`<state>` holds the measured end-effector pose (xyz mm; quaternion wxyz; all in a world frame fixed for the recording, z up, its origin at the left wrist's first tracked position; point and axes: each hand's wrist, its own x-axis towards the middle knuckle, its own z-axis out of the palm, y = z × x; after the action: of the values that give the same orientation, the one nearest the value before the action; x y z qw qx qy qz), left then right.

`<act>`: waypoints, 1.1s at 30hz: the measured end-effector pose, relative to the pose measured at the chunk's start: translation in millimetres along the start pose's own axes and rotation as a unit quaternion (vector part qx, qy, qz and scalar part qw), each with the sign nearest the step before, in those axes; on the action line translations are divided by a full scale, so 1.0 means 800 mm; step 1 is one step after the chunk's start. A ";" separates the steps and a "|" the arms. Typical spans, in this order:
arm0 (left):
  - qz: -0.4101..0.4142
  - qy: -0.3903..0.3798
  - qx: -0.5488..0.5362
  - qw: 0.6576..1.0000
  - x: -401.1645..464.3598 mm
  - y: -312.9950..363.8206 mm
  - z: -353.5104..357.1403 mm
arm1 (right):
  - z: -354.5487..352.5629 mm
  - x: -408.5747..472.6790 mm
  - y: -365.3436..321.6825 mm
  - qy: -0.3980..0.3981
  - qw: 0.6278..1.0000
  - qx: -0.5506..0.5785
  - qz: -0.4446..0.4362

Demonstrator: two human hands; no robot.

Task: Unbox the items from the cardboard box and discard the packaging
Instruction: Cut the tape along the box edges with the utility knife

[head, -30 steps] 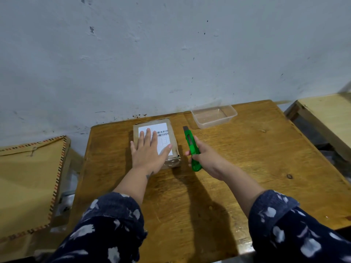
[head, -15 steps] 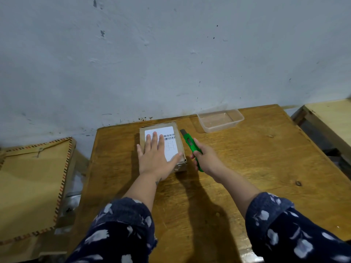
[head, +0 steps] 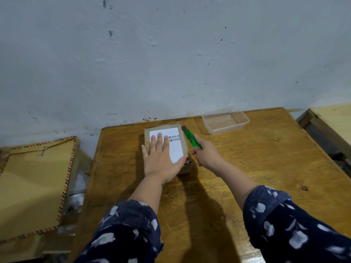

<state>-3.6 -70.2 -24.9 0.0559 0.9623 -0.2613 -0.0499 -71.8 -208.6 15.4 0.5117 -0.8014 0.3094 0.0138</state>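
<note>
Task status: opening stage, nothing unpacked yet.

Left hand (head: 161, 160): released, palm flat, pressed on top of cardboard box (head: 147, 136), over white label (head: 175, 149). Right hand (head: 206, 155): clenched around green utility knife (head: 190, 138), tip at far right edge of box.

Box: sealed, on wooden surface (head: 247, 168) near wall; contents hidden.

Remaining, by judgement: cutting, emptying, discarding packaging.

Clear plastic container (head: 227, 121): farther right, apparently empty.

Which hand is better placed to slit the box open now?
Right. The right hand already grips the green cutter, its tip beside the cardboard box; the left hand lies flat on top, steadying it.
</note>
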 end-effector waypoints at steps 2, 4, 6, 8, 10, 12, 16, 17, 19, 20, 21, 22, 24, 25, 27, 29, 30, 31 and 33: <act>0.001 0.000 0.003 1.000 0.000 -0.001 0.000 | 0.001 0.003 -0.002 0.005 1.000 -0.007 0.001; 0.003 -0.002 0.004 1.000 0.000 -0.001 -0.001 | 0.001 0.006 -0.004 0.010 1.000 -0.006 0.004; 0.007 -0.002 0.003 1.000 0.000 -0.001 -0.001 | -0.001 0.012 -0.007 0.020 1.000 -0.011 0.002; 0.004 0.002 -0.001 1.000 0.000 -0.001 0.000 | -0.007 0.017 -0.007 0.040 0.999 -0.033 -0.010; -0.002 0.003 -0.006 1.000 -0.001 0.000 0.001 | -0.013 0.020 0.000 0.056 0.997 -0.048 -0.011; -0.003 0.005 -0.004 1.000 0.000 0.000 0.002 | -0.017 0.016 0.009 0.061 0.997 -0.049 -0.005; -0.004 0.008 -0.002 1.000 0.001 0.001 0.004 | -0.016 0.003 0.015 0.081 0.992 -0.089 -0.031; -0.004 0.009 0.000 1.000 0.001 0.001 0.004 | -0.015 0.003 0.015 0.087 0.990 -0.103 -0.039; -0.004 0.011 0.001 1.000 0.001 0.001 0.003 | -0.015 0.002 0.013 0.095 0.988 -0.116 -0.042; -0.004 0.010 0.001 1.000 0.001 0.001 0.003 | -0.014 0.001 0.013 0.097 0.988 -0.117 -0.042; -0.004 0.010 0.002 1.000 0.001 0.000 0.003 | -0.014 -0.001 0.015 0.096 0.987 -0.117 -0.044; -0.004 0.010 0.003 1.000 0.000 0.000 0.003 | -0.014 -0.004 0.017 0.094 0.988 -0.117 -0.048; -0.004 0.013 0.004 1.000 -0.001 0.001 0.003 | -0.017 -0.011 0.023 0.091 0.986 -0.124 -0.058; -0.004 0.013 0.004 1.000 0.000 0.001 0.003 | -0.019 -0.013 0.027 0.091 0.986 -0.130 -0.057; -0.004 0.011 0.003 1.000 0.000 0.002 0.002 | -0.020 -0.017 0.031 0.095 0.984 -0.142 -0.050; -0.005 0.011 0.002 1.000 0.000 0.002 0.001 | -0.019 -0.019 0.029 0.108 0.981 -0.154 -0.045; -0.006 0.012 0.003 1.000 0.000 0.002 0.002 | -0.017 -0.021 0.026 0.112 0.980 -0.157 -0.046; -0.006 0.012 0.005 1.000 0.000 0.003 0.003 | -0.017 -0.023 0.025 0.113 0.979 -0.161 -0.050; -0.008 0.014 0.005 1.000 0.000 0.003 0.003 | -0.019 -0.031 0.025 0.103 0.977 -0.179 -0.052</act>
<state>-5.0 -72.4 -27.2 0.0539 0.9653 -0.2531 -0.0358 -106.2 -215.0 14.5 0.3249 -0.8922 0.3110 -0.0405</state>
